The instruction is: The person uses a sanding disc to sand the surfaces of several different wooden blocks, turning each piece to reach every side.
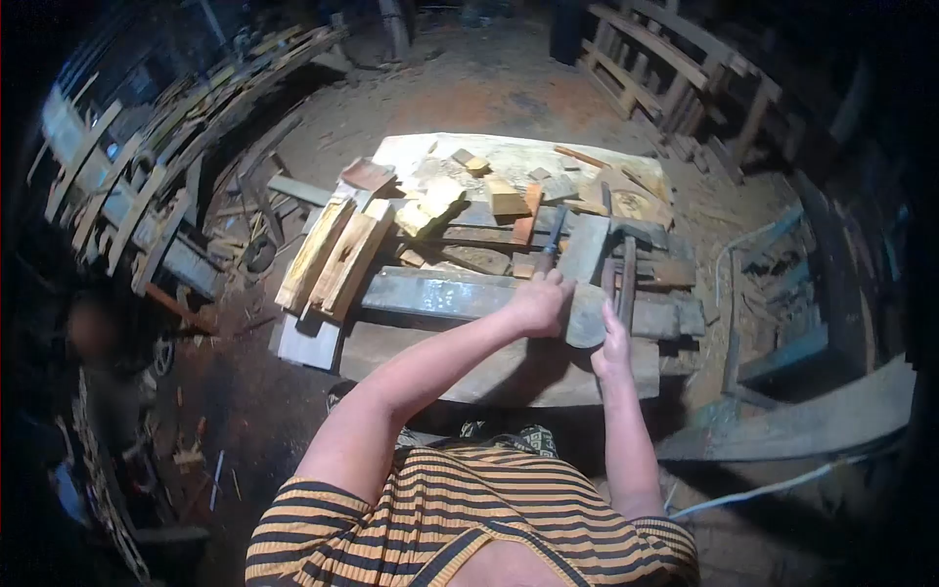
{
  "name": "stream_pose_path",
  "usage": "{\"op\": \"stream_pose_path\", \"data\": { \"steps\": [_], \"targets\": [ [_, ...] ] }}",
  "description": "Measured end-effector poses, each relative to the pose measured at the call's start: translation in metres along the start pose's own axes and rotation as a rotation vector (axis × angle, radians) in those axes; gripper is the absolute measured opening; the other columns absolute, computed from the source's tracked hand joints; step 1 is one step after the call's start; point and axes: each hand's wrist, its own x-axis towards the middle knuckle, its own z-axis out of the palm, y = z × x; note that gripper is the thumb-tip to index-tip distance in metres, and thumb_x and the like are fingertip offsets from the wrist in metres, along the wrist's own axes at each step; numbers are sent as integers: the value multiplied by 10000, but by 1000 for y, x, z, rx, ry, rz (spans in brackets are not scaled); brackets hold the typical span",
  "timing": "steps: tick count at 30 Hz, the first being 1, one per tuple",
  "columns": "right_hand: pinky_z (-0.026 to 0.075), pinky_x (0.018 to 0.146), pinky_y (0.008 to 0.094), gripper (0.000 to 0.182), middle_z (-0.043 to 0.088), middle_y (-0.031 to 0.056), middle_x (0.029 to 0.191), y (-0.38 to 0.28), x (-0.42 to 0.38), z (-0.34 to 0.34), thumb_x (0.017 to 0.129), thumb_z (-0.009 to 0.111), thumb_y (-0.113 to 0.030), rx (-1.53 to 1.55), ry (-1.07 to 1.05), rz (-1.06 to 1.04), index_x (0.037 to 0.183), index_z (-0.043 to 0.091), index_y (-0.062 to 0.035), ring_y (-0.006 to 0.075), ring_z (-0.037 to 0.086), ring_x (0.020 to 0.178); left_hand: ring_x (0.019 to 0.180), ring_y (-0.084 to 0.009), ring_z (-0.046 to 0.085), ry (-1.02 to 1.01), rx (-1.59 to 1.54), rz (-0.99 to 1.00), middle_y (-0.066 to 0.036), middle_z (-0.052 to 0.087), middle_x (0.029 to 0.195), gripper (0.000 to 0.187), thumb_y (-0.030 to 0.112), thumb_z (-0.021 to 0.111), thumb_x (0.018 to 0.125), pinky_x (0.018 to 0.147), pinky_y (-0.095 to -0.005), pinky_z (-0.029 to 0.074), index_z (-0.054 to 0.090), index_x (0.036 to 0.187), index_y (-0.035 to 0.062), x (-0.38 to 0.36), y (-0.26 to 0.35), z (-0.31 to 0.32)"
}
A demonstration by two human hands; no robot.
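A grey wooden piece with a rounded end (587, 321) lies between my two hands over the workbench. My right hand (613, 344) grips its right edge, thumb up along the side and fingers mostly hidden. At its left edge is my left hand (542, 302), fingers curled; what they close on is hidden. Just beyond those knuckles is a narrow tool like a chisel (553, 238), with a dark upper part and brown lower part. A flat grey board (585, 249) extends away behind the rounded piece. Under my left forearm runs a long grey beam (435, 293).
Two pale mortised wood blocks (350, 256) stand at the bench's left. Offcuts, including a yellowish block (506, 199), lie across the back on a pale sheet (421, 152). Timber racks flank both sides, and a curved plank (802, 423) is at the right.
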Motion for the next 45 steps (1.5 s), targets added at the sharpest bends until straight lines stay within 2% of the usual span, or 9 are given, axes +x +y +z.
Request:
{"op": "stream_pose_path", "data": {
  "steps": [8, 11, 14, 17, 23, 30, 34, 39, 45],
  "targets": [
    [390, 1014, 421, 438, 542, 103, 1265, -18, 5, 26, 970, 430, -330, 15, -101, -115, 1288, 464, -31, 246, 523, 1158, 999, -360, 541, 343, -84, 8, -178, 510, 1045, 564, 185, 655, 746, 815, -432, 473, 439, 1251, 58, 7, -11, 12],
    [377, 1025, 442, 448, 535, 103, 1278, -30, 6, 33, 968, 431, -344, 84, -199, -17, 1289, 464, -34, 257, 508, 1175, 941, -376, 579, 497, -423, -130, -195, 569, 979, 501, 191, 654, 757, 804, -448, 477, 486, 1206, 48, 13, -21, -3],
    [377, 1023, 454, 444, 531, 112, 1279, -39, 2, 50, 963, 452, -329, 47, -211, -101, 1287, 463, -27, 262, 507, 1175, 682, -124, 581, 495, -1454, -253, -80, 594, 773, 287, 206, 631, 810, 519, -283, 502, 548, 1008, 15, -6, -45, -24],
    [381, 1023, 435, 419, 533, 116, 1272, -44, -13, 64, 960, 471, -289, 22, -127, -187, 1282, 466, -20, 252, 509, 1171, 903, -119, 529, 475, -1826, -333, -13, 544, 1005, 314, 146, 583, 839, 777, -340, 495, 490, 1137, 111, -78, -63, -37],
    [446, 914, 331, 356, 616, 101, 1120, 5, -23, 95, 952, 504, -255, -566, 54, -223, 1168, 574, 20, 173, 578, 1017, 824, -165, 603, 469, -1717, -368, -52, 558, 1090, 433, 142, 598, 819, 573, -309, 532, 478, 1232, 92, -201, -117, 4],
    [427, 956, 376, 313, 602, 155, 1144, 115, -42, 177, 828, 617, -86, -1298, -718, -791, 1138, 613, -43, 304, 557, 1091, 785, -186, 615, 607, -1866, -406, -113, 493, 1215, 784, 96, 648, 760, 557, -319, 538, 228, 1421, 119, -243, -115, 40],
    [397, 980, 404, 382, 537, 142, 1235, 147, -52, 191, 792, 630, -119, -1369, -964, -778, 1166, 581, -65, 305, 499, 1167, 1136, -244, 511, 743, -1816, -231, -130, 459, 1269, 1097, -60, 700, 680, 918, -302, 462, -29, 1470, 161, -244, -111, 50],
    [321, 1031, 458, 335, 539, 137, 1232, 168, -27, 152, 815, 614, -186, -1389, -1151, -779, 1130, 591, -74, 299, 459, 1206, 1087, -237, 535, 747, -1533, -331, -143, 476, 1227, 1017, -74, 688, 663, 881, -320, 491, 78, 1450, 130, -246, -113, 62],
    [266, 1058, 465, 331, 523, 128, 1287, 130, 67, 106, 885, 519, -252, -1795, -450, -757, 1164, 582, -85, 297, 416, 1262, 932, -204, 591, 750, -1645, -325, -119, 468, 1203, 848, 1, 749, 625, 619, -302, 577, 265, 1317, 77, -243, -109, 68]
  ]
}}
